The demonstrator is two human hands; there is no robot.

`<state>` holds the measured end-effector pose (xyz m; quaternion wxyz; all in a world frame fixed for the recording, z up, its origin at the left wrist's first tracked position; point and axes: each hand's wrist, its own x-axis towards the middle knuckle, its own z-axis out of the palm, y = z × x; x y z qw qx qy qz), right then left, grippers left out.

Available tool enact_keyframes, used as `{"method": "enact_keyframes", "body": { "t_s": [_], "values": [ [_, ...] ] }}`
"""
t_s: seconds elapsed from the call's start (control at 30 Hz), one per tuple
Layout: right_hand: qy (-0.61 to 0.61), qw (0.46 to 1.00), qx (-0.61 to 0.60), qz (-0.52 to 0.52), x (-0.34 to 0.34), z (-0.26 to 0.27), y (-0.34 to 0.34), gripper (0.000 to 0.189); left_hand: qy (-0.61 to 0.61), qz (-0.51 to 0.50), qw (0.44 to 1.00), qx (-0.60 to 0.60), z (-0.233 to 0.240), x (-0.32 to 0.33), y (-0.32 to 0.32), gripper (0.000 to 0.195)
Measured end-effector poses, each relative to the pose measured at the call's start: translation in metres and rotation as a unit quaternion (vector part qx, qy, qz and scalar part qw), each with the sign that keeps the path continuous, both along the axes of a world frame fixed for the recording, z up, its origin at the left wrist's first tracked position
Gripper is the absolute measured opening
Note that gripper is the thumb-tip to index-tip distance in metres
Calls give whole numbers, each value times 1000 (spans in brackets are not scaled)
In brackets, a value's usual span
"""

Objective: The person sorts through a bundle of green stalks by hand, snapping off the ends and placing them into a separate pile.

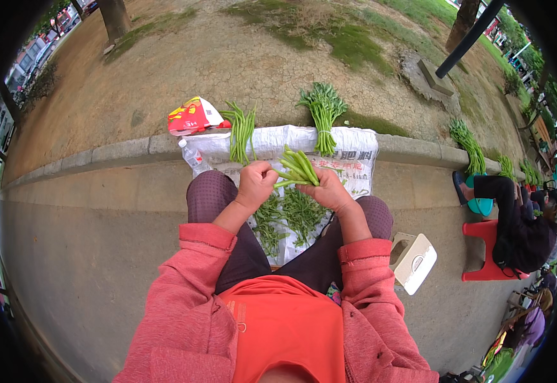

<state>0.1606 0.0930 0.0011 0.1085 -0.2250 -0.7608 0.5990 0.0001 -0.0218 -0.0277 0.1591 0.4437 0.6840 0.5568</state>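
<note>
My right hand [329, 190] holds a small bunch of green stems [299, 167] in front of my knees. Close by on the left, my left hand [255, 183] has its fingers curled at the tip of one stem that sticks out of the bunch. Below both hands, loose green leaves [302, 210] lie in heaps on a white woven sack [360, 179] with printed writing. At the sack's far edge rest a tied bunch of leafy stems [325, 119] and a bundle of long green beans or stems [242, 134].
A low concrete kerb [130, 152] runs beyond my knees. A clear plastic bottle [193, 156] and a red and yellow bag [194, 116] are at the left. To my right stand a folding stool [410, 263] and a person on a red stool [479, 274], near a teal basin [480, 203].
</note>
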Motion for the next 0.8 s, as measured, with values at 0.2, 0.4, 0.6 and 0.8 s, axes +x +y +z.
{"method": "enact_keyframes", "body": {
  "t_s": [0.2,0.4,0.6,0.8],
  "values": [
    [6,999,47,-7,-2,0,-1,26,-246,-10,969,-5,-2,2,1,20],
    [-8,998,67,3,-2,1,-2,27,-197,-2,980,-27,-6,-2,0,19],
    [4,1000,24,-16,8,-5,5,23,-226,-143,962,-61,4,-13,-5,15],
    [13,1000,24,0,9,-8,7,21,-207,-209,949,-111,6,-17,-8,13]
  ]
}}
